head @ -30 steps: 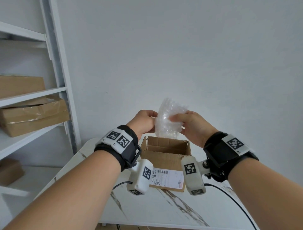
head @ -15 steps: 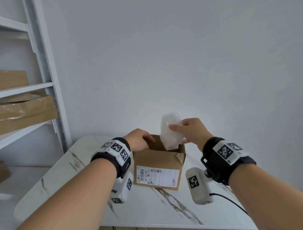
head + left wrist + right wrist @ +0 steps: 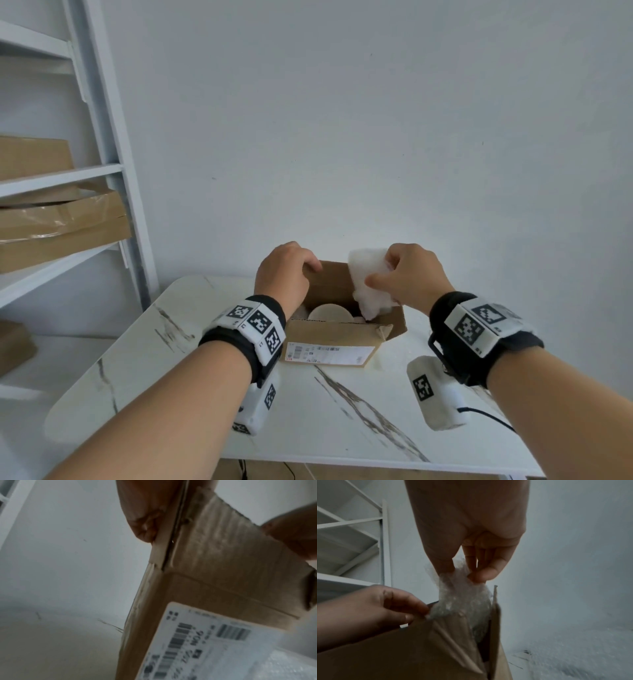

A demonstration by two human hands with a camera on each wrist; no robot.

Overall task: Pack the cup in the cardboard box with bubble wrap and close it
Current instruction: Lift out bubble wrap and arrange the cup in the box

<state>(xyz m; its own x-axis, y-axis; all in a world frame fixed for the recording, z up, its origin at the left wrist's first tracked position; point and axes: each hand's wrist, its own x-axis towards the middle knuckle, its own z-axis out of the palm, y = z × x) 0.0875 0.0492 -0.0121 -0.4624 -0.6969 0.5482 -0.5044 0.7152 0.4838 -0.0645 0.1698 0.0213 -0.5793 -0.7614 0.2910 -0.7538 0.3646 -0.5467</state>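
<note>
Open cardboard box [image 3: 339, 337] on the marbled counter [image 3: 191, 359], cup [image 3: 329, 312] inside. Left hand [image 3: 286, 274] grips the box's left flap; right hand [image 3: 407, 277] pinches bubble wrap [image 3: 368, 284] half inside the box. Shipping label [image 3: 329, 353] bears barcodes, with blurred digits perhaps reading "904".

The mouth of the box [image 3: 329, 334] is crowded: the left hand [image 3: 282, 274] grips its left flap, the bubble wrap [image 3: 370, 284] pinched by the right hand [image 3: 407, 275] fills the right side, and a cup [image 3: 330, 312] sits between. The table [image 3: 325, 411] in front of the box lies open. A shelf [image 3: 113, 164] stands to the left.
</note>
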